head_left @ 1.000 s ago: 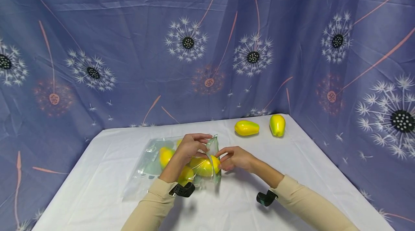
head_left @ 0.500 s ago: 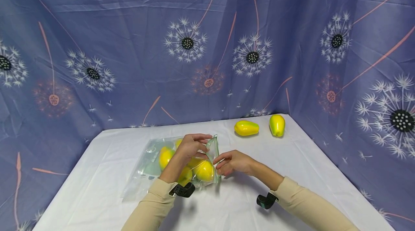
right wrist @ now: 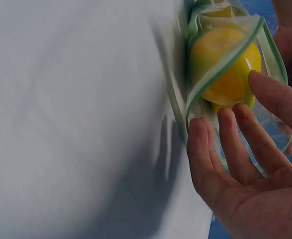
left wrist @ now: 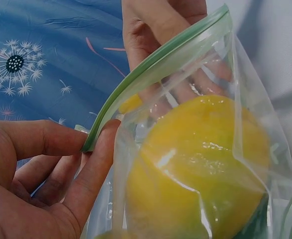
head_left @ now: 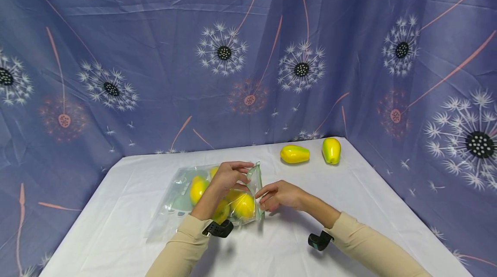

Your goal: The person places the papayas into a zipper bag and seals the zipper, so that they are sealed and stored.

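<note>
A clear zip bag (head_left: pixel 182 206) with a green-edged mouth lies on the table, its opening toward the right. Several yellow-green papayas (head_left: pixel 243 206) are inside it, partly hidden by my left arm. My left hand (head_left: pixel 229 177) pinches the bag's green rim between thumb and fingers, as the left wrist view shows; the mouth (right wrist: pixel 225 64) gapes there. My right hand (head_left: pixel 281 195) is at the mouth, fingers extended and holding nothing. Its fingertips (right wrist: pixel 225 113) are close to the rim and the nearest papaya (right wrist: pixel 220 64); whether they touch the rim, I cannot tell.
Two more papayas lie loose at the back right of the white-covered table (head_left: pixel 349 208): one on its side (head_left: pixel 295 154), the other (head_left: pixel 331 150) pointing toward me. A blue dandelion-print curtain (head_left: pixel 248 52) stands behind the table and along its right side.
My right hand has drawn back slightly from the papaya at the mouth, which now sits farther inside the bag. My left hand has stayed in place on the rim.
</note>
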`<state>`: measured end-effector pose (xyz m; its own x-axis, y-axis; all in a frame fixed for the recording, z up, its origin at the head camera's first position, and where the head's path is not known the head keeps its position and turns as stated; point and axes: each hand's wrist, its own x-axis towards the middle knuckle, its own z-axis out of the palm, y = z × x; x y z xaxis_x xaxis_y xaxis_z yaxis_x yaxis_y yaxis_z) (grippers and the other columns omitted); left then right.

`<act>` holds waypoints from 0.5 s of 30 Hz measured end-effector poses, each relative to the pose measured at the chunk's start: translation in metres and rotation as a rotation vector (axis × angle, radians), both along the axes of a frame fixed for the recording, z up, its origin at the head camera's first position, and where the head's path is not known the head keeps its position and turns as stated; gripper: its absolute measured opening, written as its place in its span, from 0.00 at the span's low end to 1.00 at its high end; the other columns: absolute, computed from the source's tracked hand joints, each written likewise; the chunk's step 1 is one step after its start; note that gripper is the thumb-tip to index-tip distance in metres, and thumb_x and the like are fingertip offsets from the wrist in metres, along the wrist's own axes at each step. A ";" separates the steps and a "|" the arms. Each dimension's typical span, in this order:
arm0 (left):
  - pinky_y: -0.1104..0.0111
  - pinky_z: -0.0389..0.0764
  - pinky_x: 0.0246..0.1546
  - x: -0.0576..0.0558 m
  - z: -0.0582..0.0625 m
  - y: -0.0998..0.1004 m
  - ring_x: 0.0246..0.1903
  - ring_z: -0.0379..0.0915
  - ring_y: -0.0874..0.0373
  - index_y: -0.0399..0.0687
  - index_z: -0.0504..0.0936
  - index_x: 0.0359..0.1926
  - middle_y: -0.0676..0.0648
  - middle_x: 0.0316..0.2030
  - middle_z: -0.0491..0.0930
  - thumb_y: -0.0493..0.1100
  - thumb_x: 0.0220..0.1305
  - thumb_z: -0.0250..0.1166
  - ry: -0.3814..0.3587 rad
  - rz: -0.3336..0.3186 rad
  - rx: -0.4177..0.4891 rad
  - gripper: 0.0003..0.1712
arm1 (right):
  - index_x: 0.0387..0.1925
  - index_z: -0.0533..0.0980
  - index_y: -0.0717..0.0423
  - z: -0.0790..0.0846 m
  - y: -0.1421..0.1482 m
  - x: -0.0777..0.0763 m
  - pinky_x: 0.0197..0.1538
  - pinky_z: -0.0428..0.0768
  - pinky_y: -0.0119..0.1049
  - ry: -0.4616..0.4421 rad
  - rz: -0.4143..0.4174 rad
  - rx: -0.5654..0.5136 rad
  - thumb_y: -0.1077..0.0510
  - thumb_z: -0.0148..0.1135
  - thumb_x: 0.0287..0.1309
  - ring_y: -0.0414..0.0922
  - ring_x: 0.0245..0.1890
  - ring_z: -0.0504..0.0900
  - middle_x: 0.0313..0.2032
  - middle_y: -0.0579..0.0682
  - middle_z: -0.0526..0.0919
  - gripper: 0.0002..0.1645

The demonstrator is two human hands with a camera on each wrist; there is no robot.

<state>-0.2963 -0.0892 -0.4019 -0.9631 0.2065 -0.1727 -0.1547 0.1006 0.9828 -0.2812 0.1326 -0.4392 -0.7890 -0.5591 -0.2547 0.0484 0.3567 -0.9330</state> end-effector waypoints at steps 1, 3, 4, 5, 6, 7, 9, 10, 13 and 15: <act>0.54 0.91 0.37 0.000 0.000 0.000 0.45 0.80 0.35 0.38 0.84 0.58 0.36 0.53 0.76 0.23 0.56 0.64 -0.002 0.001 0.003 0.27 | 0.56 0.82 0.61 0.001 0.001 -0.001 0.47 0.89 0.47 0.008 0.002 -0.002 0.63 0.69 0.54 0.48 0.38 0.88 0.46 0.60 0.88 0.25; 0.55 0.91 0.36 0.000 0.000 0.000 0.45 0.80 0.36 0.38 0.84 0.58 0.36 0.53 0.76 0.23 0.56 0.63 -0.006 0.002 0.010 0.27 | 0.58 0.80 0.62 0.004 0.005 -0.003 0.47 0.89 0.46 0.023 -0.005 -0.004 0.63 0.69 0.54 0.50 0.39 0.88 0.47 0.62 0.87 0.27; 0.55 0.91 0.35 -0.001 -0.001 0.000 0.44 0.80 0.36 0.38 0.84 0.58 0.36 0.53 0.76 0.23 0.56 0.63 -0.006 0.002 0.012 0.27 | 0.59 0.80 0.63 0.006 0.007 -0.004 0.47 0.89 0.47 0.031 -0.012 -0.006 0.64 0.69 0.55 0.51 0.40 0.88 0.48 0.64 0.87 0.28; 0.55 0.91 0.35 -0.001 -0.001 -0.001 0.44 0.80 0.37 0.38 0.84 0.58 0.36 0.52 0.76 0.23 0.56 0.63 -0.007 0.002 0.015 0.27 | 0.60 0.79 0.63 0.007 0.010 -0.005 0.48 0.89 0.46 0.040 -0.019 -0.004 0.63 0.69 0.55 0.51 0.41 0.88 0.48 0.64 0.87 0.28; 0.55 0.91 0.35 -0.001 -0.001 0.000 0.43 0.80 0.38 0.38 0.84 0.58 0.36 0.52 0.76 0.23 0.56 0.63 -0.011 0.005 0.018 0.27 | 0.61 0.78 0.64 0.009 0.012 -0.007 0.48 0.89 0.46 0.048 -0.030 -0.005 0.63 0.69 0.55 0.52 0.42 0.88 0.48 0.64 0.87 0.29; 0.55 0.91 0.34 -0.001 -0.002 -0.001 0.42 0.80 0.39 0.38 0.84 0.58 0.36 0.52 0.76 0.23 0.56 0.63 -0.013 0.006 0.020 0.27 | 0.61 0.77 0.64 0.010 0.015 -0.008 0.49 0.89 0.47 0.056 -0.041 -0.007 0.62 0.69 0.56 0.52 0.42 0.88 0.48 0.64 0.87 0.30; 0.55 0.91 0.34 -0.002 -0.003 -0.001 0.41 0.81 0.40 0.39 0.84 0.58 0.37 0.52 0.76 0.23 0.55 0.63 -0.017 0.010 0.023 0.27 | 0.62 0.76 0.64 0.011 0.021 -0.011 0.51 0.88 0.48 0.057 -0.072 -0.013 0.62 0.70 0.56 0.52 0.44 0.88 0.47 0.62 0.87 0.31; 0.56 0.91 0.34 -0.002 -0.003 -0.001 0.40 0.81 0.41 0.39 0.84 0.58 0.37 0.52 0.76 0.23 0.55 0.64 -0.020 0.011 0.022 0.27 | 0.63 0.76 0.65 0.012 0.024 -0.013 0.52 0.88 0.48 0.060 -0.087 -0.017 0.61 0.70 0.56 0.52 0.45 0.88 0.47 0.60 0.87 0.32; 0.56 0.91 0.34 -0.002 -0.004 -0.001 0.40 0.81 0.42 0.39 0.84 0.58 0.36 0.52 0.76 0.22 0.56 0.64 -0.023 0.013 0.022 0.27 | 0.64 0.75 0.64 0.015 0.034 -0.016 0.53 0.87 0.50 0.077 -0.131 -0.019 0.60 0.70 0.57 0.53 0.47 0.87 0.45 0.57 0.87 0.33; 0.56 0.91 0.34 -0.001 -0.004 -0.002 0.39 0.81 0.42 0.39 0.84 0.58 0.36 0.52 0.76 0.22 0.56 0.63 -0.025 0.011 0.026 0.28 | 0.64 0.75 0.62 0.019 0.040 -0.017 0.54 0.87 0.52 0.096 -0.164 -0.012 0.58 0.72 0.56 0.54 0.47 0.87 0.45 0.57 0.86 0.34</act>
<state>-0.2978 -0.0908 -0.4060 -0.9608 0.2004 -0.1914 -0.1801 0.0731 0.9809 -0.2982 0.1726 -0.4206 -0.8901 -0.4235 -0.1681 0.0156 0.3405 -0.9401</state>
